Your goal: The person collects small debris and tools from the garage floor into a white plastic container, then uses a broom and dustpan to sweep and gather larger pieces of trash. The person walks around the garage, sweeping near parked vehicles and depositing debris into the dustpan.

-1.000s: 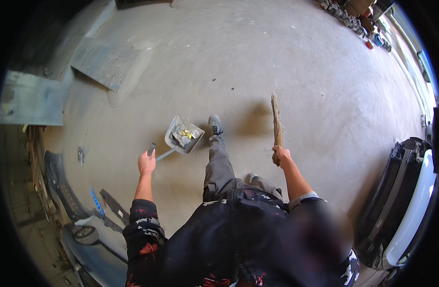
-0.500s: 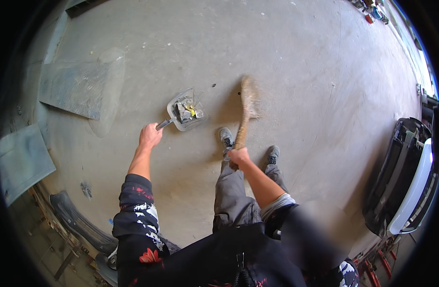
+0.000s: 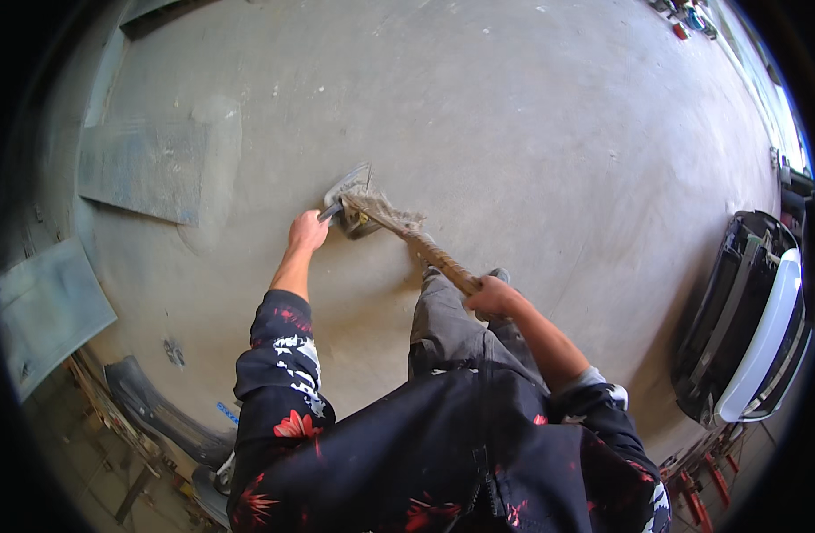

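My left hand [image 3: 308, 231] is closed around the short dark handle of a dustpan [image 3: 339, 187], held low over the concrete floor in front of me. Yellow and dark scraps show in the pan, partly hidden by the broom. A hand broom [image 3: 441, 260] with a long, wrapped, tan handle is gripped in my right hand [image 3: 494, 296]. It slants away to the left, and its pale bristles [image 3: 388, 210] lie across the pan's right side and mouth. Whether the bristles touch the scraps I cannot tell.
A dark car bumper [image 3: 705, 338] with a white strip stands at the right. Flat grey panels [image 3: 146, 169] lie at the left, one leaning nearer me [image 3: 57, 306]. A dark curved part [image 3: 154, 409] rests at lower left. Small items [image 3: 683, 29] sit at the far right.
The broom has swung left from the open floor onto the dustpan, its handle now slanting. My right hand has moved right and slightly nearer; the pan appears more tilted.
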Tool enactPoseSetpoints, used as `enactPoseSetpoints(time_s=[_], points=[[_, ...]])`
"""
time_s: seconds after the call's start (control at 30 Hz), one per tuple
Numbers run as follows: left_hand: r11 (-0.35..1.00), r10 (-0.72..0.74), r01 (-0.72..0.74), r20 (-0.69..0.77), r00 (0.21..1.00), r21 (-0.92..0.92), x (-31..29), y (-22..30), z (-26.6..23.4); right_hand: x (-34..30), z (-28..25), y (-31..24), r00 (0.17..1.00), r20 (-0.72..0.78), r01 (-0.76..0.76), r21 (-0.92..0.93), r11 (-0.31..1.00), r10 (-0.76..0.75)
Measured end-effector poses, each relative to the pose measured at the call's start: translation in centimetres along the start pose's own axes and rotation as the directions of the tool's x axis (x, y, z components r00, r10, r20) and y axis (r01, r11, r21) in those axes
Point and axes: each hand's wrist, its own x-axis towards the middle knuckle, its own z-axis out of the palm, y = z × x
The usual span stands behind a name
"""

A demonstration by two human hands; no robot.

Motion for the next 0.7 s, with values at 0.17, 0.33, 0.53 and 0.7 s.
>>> enactPoseSetpoints(time_s=[0.17,0.33,0.53,0.7], points=[[0.989,-0.017,0.007,-0.070,0.997,-0.145,-0.3,1.3,-0.6,-8.2,-6.9,7.5,0.983,-0.072,-0.126,0.411,0.903,0.170],[0.968,0.080,-0.122,-0.189,0.979,-0.219,1.5,5.1,-1.4,-11.6,-10.4,17.3,0.899,-0.182,-0.134,0.753,0.645,0.399],[0.932,-0.225,0.139,-0.232,0.946,-0.335,5.1,13.0,-6.4,-8.8,-10.9,23.5,0.839,-0.079,-0.009,0.987,0.158,0.539],[0.888,-0.262,0.173,-0.160,0.952,-0.425,14.5,31.5,-6.3,-2.7,-22.7,30.0,0.791,-0.054,0.249,0.939,-0.239,0.610]])
